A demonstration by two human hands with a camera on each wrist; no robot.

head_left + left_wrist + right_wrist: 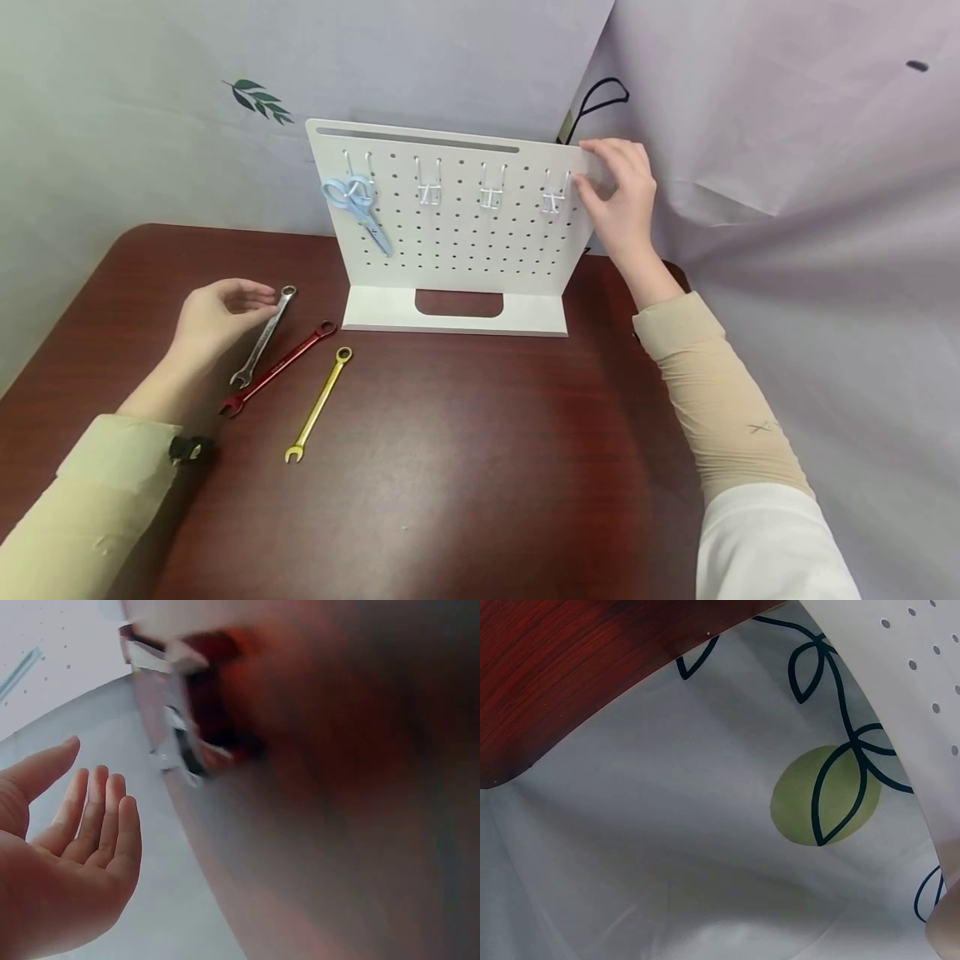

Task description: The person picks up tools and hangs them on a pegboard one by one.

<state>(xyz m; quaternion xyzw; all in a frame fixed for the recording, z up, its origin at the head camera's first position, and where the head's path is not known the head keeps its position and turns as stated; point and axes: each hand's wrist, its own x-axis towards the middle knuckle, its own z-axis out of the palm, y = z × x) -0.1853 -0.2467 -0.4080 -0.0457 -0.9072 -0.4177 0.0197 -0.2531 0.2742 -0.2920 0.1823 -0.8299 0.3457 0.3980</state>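
Standing close, I see the right hand [618, 200] pinching the top corner of the white pegboard [457, 225], thumb in front and fingers over the edge, right beside the nearest empty hook [553, 196]. The left hand [217, 317] is loose and grasps nothing; its fingertips sit just short of the silver wrench [264, 335], which lies flat on the table [450, 467] with the red wrench [276, 367] just beyond it and the yellow wrench [318, 403] further out from that hand.

My worry is the board: it stands on a narrow foot, and a tug at that high corner could tip or skid it. Then the blue scissors [358, 204], hanging on the hook farthest from the right hand, might swing off. The three wrenches lie close together, so a careless grab could knock the red one. The left wrist view is too blurred to judge contact.
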